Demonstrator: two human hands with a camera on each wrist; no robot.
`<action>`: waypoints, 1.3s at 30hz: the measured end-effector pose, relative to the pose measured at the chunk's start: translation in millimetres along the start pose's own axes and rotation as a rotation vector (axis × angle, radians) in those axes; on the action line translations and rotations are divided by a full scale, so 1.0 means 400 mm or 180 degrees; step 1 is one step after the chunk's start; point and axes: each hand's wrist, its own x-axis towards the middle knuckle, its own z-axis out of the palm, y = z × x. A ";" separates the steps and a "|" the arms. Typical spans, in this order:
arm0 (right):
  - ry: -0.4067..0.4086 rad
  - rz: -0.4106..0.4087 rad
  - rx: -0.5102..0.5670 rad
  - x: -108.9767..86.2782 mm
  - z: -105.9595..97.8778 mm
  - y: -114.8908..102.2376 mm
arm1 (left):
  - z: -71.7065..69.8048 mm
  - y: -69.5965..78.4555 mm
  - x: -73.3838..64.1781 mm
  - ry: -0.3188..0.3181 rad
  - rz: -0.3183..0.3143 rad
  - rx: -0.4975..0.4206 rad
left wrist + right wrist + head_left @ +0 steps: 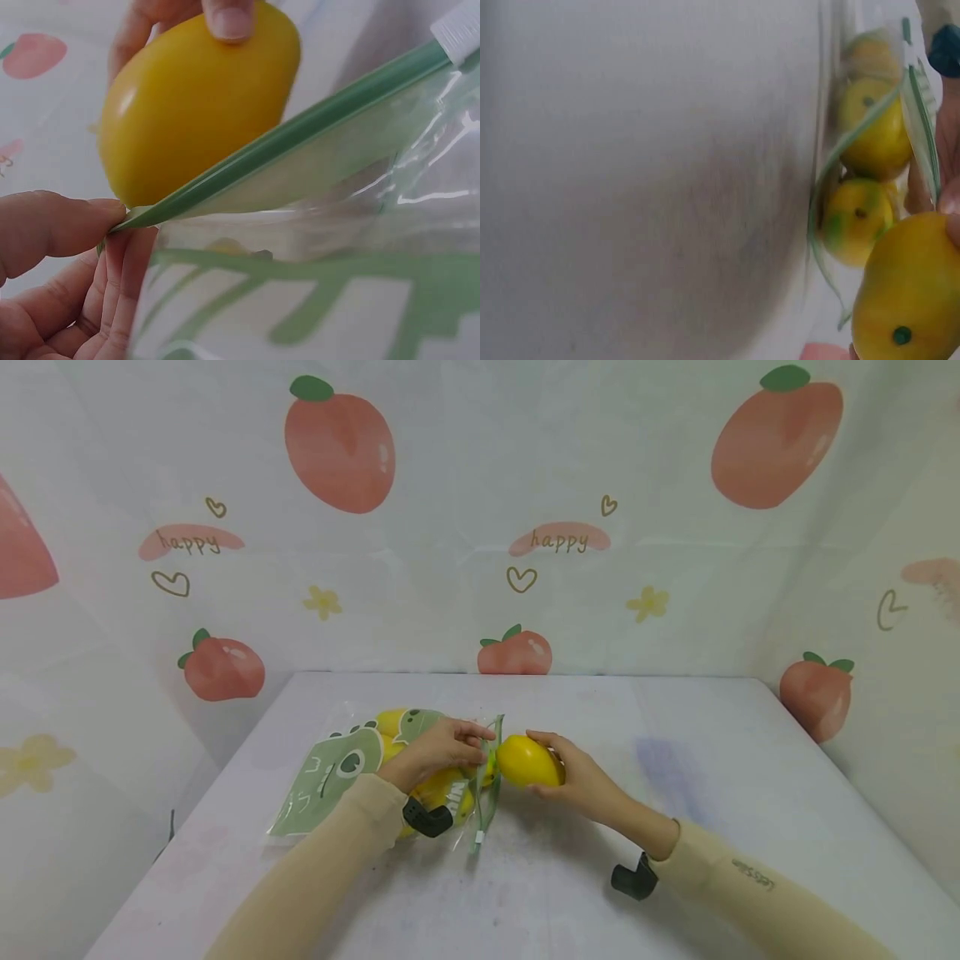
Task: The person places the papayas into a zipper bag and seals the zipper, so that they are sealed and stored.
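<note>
A clear zip bag (318, 789) printed with a green cartoon face lies left of centre on the table, its mouth facing right. Several yellow fruits (874, 131), some blotched green, show inside through the parted mouth. My left hand (441, 748) reaches over the bag and pinches the green zip edge (300, 131) between thumb and fingers. In my right hand (587, 781) is a yellow mango (528, 762) with a small green stem spot, gripped from the right. That mango is right at the mouth, overlapping the zip edge in the left wrist view.
A white slider (478, 837) sits at the near end of the zip edge. The pale table (675, 893) extends right and toward me. Behind it hangs a white cloth (442, 485) printed with peaches. A dark wrist mount (427, 818) overlaps the bag's near side.
</note>
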 end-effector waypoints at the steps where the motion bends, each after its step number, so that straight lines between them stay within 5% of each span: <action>1: -0.0034 -0.0022 -0.0018 0.000 0.005 -0.001 | 0.000 0.000 0.000 0.0003 0.0003 0.0005; 13: -0.0614 0.0111 0.0035 0.001 0.027 -0.012 | 0.001 0.002 -0.002 0.0048 0.0027 0.0049; 28: -0.0724 0.0003 -0.0281 0.030 0.041 -0.003 | 0.002 0.012 -0.003 0.0032 0.0058 0.0050; 39: -0.0596 0.0151 0.0104 0.037 0.031 -0.002 | 0.004 0.010 -0.004 0.0036 0.0073 0.0017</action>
